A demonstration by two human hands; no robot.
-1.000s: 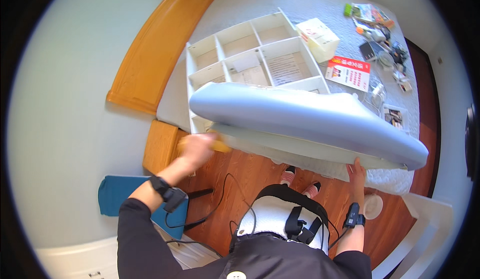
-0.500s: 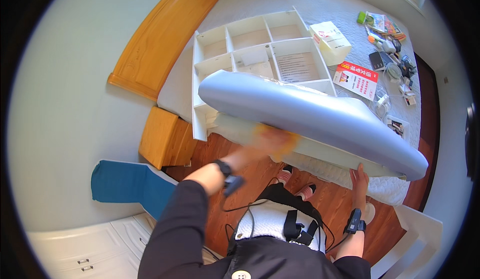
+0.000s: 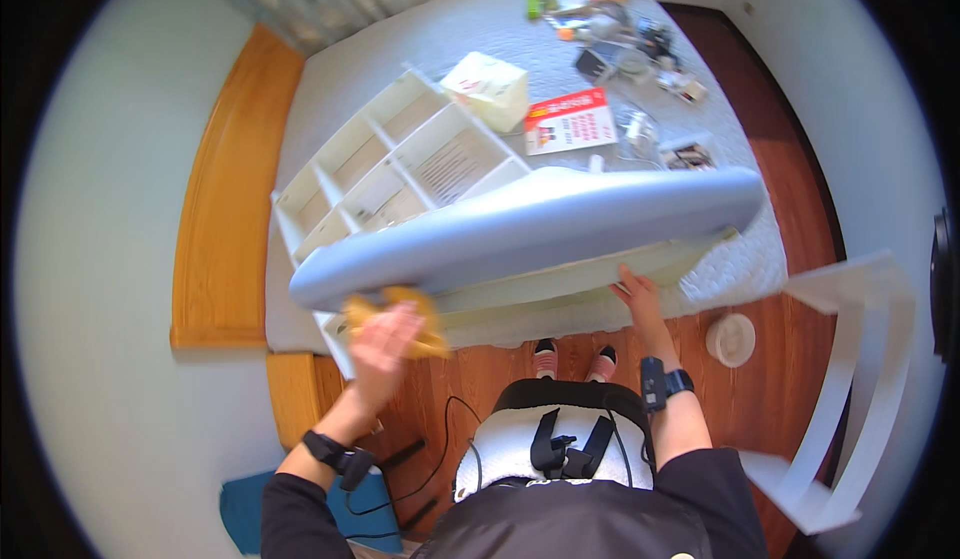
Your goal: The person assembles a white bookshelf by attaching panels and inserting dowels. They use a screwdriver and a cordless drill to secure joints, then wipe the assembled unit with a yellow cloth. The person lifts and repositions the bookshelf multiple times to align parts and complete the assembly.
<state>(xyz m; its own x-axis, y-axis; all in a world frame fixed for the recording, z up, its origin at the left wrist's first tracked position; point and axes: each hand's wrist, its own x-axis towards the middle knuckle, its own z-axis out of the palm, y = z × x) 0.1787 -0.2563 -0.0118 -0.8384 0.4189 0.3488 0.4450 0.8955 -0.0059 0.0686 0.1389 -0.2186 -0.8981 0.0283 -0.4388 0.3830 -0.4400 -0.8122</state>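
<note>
A long light-blue panel with a rounded edge stands tilted before me, its paler underside facing my hands. At its left end, my left hand is closed on a yellow cloth, which lies against the panel's lower side. The hand and cloth are slightly blurred. Toward the right, my right hand is at the panel's lower edge, fingertips against the underside and thumb side partly hidden. Behind the panel a white compartmented shelf unit lies on the bed, partly covered from view.
The bed bears a white box, a red-and-white book and assorted small items. A white bucket and a white slatted frame stand at right. Left are a wooden headboard, a nightstand and a blue cushioned piece.
My left hand has moved left with the yellow cloth along the panel's underside. The panel's tilt in view has changed, its right end now higher. My view has turned to the right.
</note>
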